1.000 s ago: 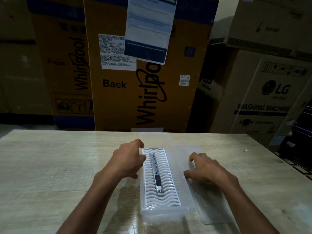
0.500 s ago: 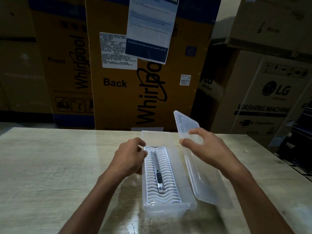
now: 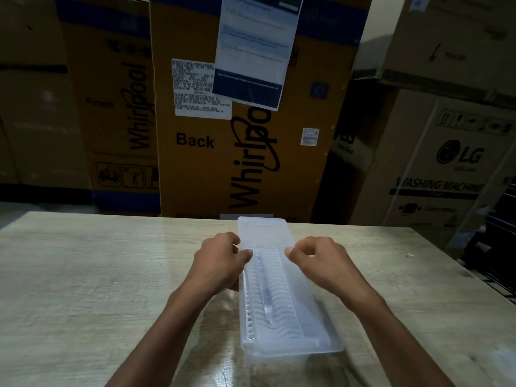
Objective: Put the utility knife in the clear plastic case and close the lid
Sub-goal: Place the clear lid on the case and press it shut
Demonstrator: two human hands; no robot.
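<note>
A long clear plastic case [image 3: 252,343] lies lengthwise on the wooden table [image 3: 97,275], in front of me. Its clear lid [image 3: 296,319] now lies over the case, slightly skewed to the right at the near end. Through the lid the utility knife [image 3: 265,289] shows faintly, lying lengthwise on the white ribbed insert. My left hand [image 3: 220,261] grips the case's left edge near the far end. My right hand [image 3: 321,261] pinches the lid's right edge opposite it.
Tall Whirlpool cartons [image 3: 251,121] stand right behind the table's far edge. LG washing machine boxes [image 3: 446,169] are stacked at the back right. A dark object [image 3: 499,247] sits beyond the table's right edge.
My right hand picked the lid up from the table to the right of the case, swung it over, and laid it on top of the case. My left hand stayed on the case's left side.
</note>
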